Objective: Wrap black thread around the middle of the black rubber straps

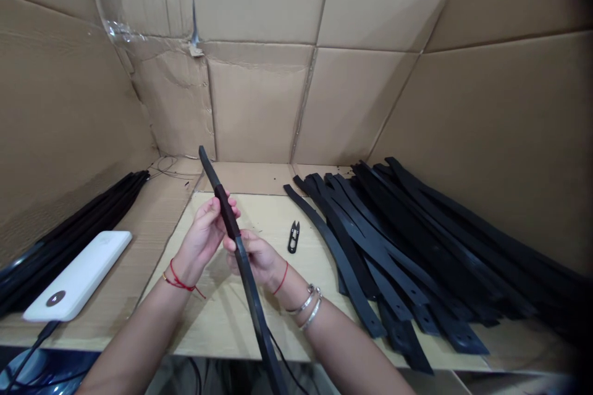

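Observation:
A long black strip (250, 296) slants across the middle of the view, its far tip raised above the board. A dark sleeve (227, 212) wraps part of the strip. My left hand (209, 225) is closed around that sleeve, thumb on top. Just below it, my right hand (257, 256) pinches the strip near the sleeve's lower end. Both hands are above the pale board. To their right lies a pair of small black thread snips (293, 237), points facing away, touched by neither hand.
Many similar black strips (370, 247) lie heaped at right. More dark strips (88, 222) lie along the left cardboard wall. A white power bank (78, 278) with a cable plugged in rests at front left. Cardboard walls (259, 99) enclose the back and sides.

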Action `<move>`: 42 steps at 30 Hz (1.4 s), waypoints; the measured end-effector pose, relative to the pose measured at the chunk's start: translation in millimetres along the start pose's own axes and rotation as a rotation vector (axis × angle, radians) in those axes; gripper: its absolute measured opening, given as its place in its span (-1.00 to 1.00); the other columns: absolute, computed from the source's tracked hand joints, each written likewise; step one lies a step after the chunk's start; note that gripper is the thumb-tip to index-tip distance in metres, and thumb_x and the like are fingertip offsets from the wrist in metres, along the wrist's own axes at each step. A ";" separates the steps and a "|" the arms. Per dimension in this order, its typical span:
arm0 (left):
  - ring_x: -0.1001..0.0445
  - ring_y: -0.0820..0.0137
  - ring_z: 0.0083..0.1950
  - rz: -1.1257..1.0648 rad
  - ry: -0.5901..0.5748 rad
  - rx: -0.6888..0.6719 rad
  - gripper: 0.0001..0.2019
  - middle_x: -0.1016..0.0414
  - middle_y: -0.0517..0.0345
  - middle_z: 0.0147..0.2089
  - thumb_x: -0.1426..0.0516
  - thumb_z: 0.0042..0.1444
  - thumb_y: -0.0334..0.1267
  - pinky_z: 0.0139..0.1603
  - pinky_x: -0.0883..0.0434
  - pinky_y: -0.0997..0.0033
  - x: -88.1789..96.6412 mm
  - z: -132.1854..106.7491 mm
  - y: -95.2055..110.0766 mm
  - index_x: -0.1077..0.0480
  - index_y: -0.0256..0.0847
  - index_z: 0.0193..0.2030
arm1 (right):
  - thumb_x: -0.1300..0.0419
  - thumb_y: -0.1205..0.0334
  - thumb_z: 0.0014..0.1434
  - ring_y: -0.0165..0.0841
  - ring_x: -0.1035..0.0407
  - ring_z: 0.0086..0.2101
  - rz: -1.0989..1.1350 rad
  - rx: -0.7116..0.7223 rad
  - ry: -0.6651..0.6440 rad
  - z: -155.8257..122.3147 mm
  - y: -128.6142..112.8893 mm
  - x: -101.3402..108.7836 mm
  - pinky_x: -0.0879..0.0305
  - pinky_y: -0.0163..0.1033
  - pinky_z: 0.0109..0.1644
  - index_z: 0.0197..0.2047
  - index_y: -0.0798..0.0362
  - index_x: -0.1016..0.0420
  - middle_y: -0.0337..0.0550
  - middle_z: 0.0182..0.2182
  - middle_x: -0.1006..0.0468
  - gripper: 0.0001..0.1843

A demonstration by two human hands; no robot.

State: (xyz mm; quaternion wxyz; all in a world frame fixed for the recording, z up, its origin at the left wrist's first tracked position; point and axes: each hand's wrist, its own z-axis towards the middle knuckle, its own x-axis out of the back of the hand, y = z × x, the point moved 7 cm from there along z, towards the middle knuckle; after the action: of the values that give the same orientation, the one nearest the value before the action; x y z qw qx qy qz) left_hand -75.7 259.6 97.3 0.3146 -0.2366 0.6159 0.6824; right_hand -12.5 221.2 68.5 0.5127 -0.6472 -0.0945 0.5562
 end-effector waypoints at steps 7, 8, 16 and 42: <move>-0.37 0.60 -0.35 -0.015 -0.004 -0.014 -0.73 -0.35 0.17 -0.36 -0.20 0.02 -0.26 -0.28 -0.42 0.59 -1.6 -1.0 3.8 -0.30 -0.29 -0.15 | -0.31 0.04 -0.01 -0.66 0.31 -0.67 -0.022 -0.038 0.021 2.3 6.8 9.0 0.42 -0.43 -0.61 -0.36 0.19 -0.25 -0.43 -0.66 0.22 -0.59; -0.37 0.60 -0.35 -0.021 0.008 0.001 -0.75 -0.34 0.17 -0.36 -0.17 0.05 -0.26 -0.27 -0.42 0.59 -2.8 -1.9 3.0 -0.30 -0.30 -0.15 | -0.31 0.05 0.00 -0.66 0.31 -0.67 -0.024 -0.038 0.014 2.5 6.3 8.1 0.42 -0.43 -0.61 -0.36 0.19 -0.25 -0.43 -0.66 0.22 -0.59; -0.38 0.59 -0.31 -0.115 -0.024 0.152 -0.85 -0.30 0.14 -0.34 -0.04 0.17 -0.26 0.05 -0.45 0.37 -10.8 -5.1 -11.7 -0.30 -0.35 -0.25 | -0.30 0.07 -0.01 -0.67 0.29 -0.67 -0.021 -0.003 0.045 2.7 2.7 10.5 0.41 -0.44 -0.60 -0.39 0.19 -0.25 -0.43 -0.68 0.18 -0.61; -0.28 0.60 -0.54 0.709 -0.125 0.172 -0.51 -0.27 0.21 -0.45 -0.18 -0.03 0.06 -0.49 -0.24 0.55 -6.4 -6.4 -41.5 -0.31 -0.40 -0.18 | -0.29 -0.15 -0.05 -0.68 0.21 -0.68 -0.509 0.418 0.640 -19.6 -77.9 62.8 0.32 -0.44 -0.60 -0.49 0.13 -0.09 -0.44 -0.70 0.06 -0.43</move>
State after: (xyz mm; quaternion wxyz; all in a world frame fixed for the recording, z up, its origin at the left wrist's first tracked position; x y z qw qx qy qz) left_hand -41.8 254.2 72.3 0.1142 0.0611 0.6943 0.7079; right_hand 61.3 289.3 86.5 0.7559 -0.6253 0.0268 0.1921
